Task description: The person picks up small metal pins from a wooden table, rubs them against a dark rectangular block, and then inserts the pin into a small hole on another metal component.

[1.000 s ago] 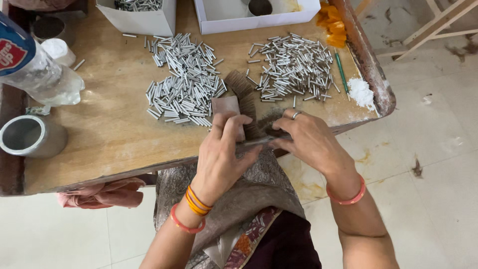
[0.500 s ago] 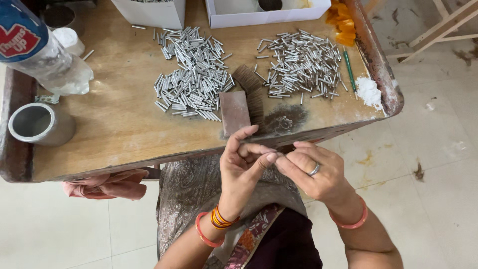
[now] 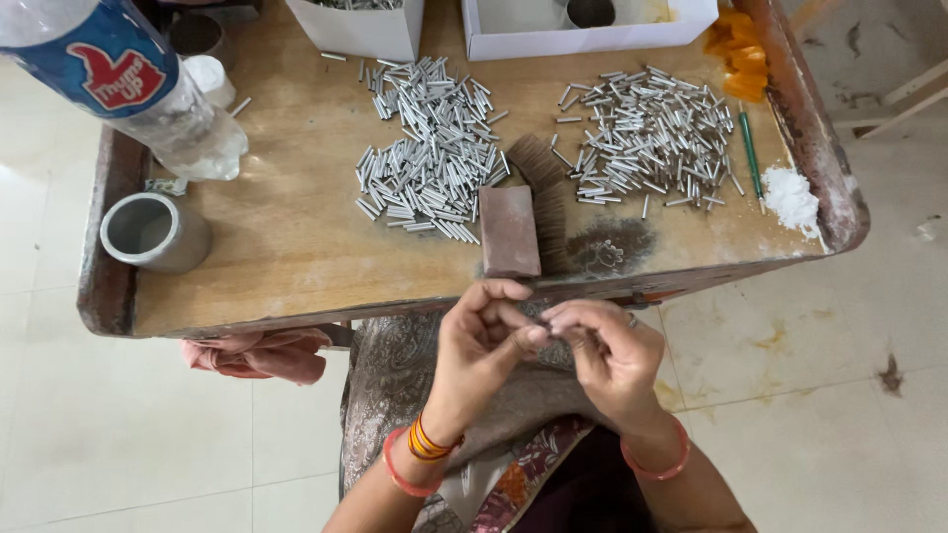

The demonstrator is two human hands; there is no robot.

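Looking down, you see your two hands meet just in front of the near edge of the wooden table (image 3: 296,247), over your lap and clear of the tabletop. That near edge runs slightly tilted, left to right, and a raised dark lip closes the table's left and right sides. Below and beside your hands lies open tiled floor (image 3: 118,434), with wide room on both sides of your knees.

Your left hand (image 3: 484,341) and right hand (image 3: 607,355) pinch a small dark piece (image 3: 555,331) between their fingertips; both hands are closed on it. It is mostly hidden by your fingers, so you cannot tell its full shape, but what shows runs roughly left to right between the two hands, level with the table edge. It looks dark and thin.

Just beyond your hands, on the table, a reddish-brown block (image 3: 510,232) lies with its long side pointing away from you, touching a dark brush (image 3: 545,192) on its right. Two heaps of short silver tubes lie farther back: the left heap (image 3: 430,158) and the right heap (image 3: 647,138), well apart from your hands. A metal cup (image 3: 153,232) stands near the left lip, with a plastic bottle (image 3: 128,84) behind it. White powder (image 3: 792,195) sits by the right lip.
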